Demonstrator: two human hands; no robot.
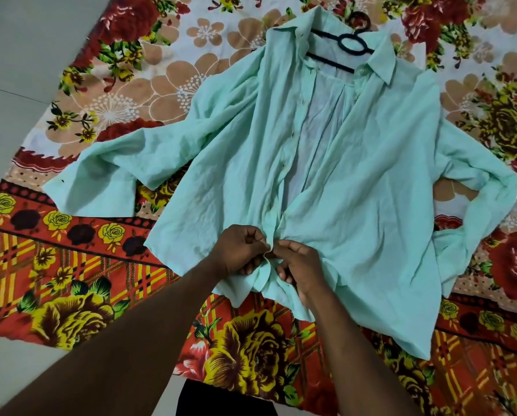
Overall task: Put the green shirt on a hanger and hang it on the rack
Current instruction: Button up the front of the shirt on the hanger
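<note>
Green cloth fills the middle of the view: a pale green long-sleeved shirt [356, 205] lies front-up and spread flat on a red, yellow and tan floral sheet [71, 295], which is laid out on a pale floor [17, 55]. Both sleeves are flung out to the sides. A black hanger [351, 47], with an oval loop below its hook, already sits inside the collar; its hook pokes out past the neckline at the far end and its arms run under the shoulders.

The shirt front gapes open from the collar down to near the hem, where the two edges are drawn together. There the left hand [239, 250] and the right hand [300, 267] meet, touching one another. The fingers [261, 240] of the left hand are curled and pinch one front edge, and those of the right hand pinch the opposite edge, bunching the cloth between them. A button or buttonhole at that spot is too small to make out.

The step in hand looks like fastening a low button, so the hanger part of the task seems done and the shirt is being secured. No rack is in view. The next move would call for finishing this closure, perhaps doing a button nearer the collar so that the shirt cannot slip off. Then the person would need to take the hanger by its hook and lift without letting the shoulders slide off its arms.
</note>
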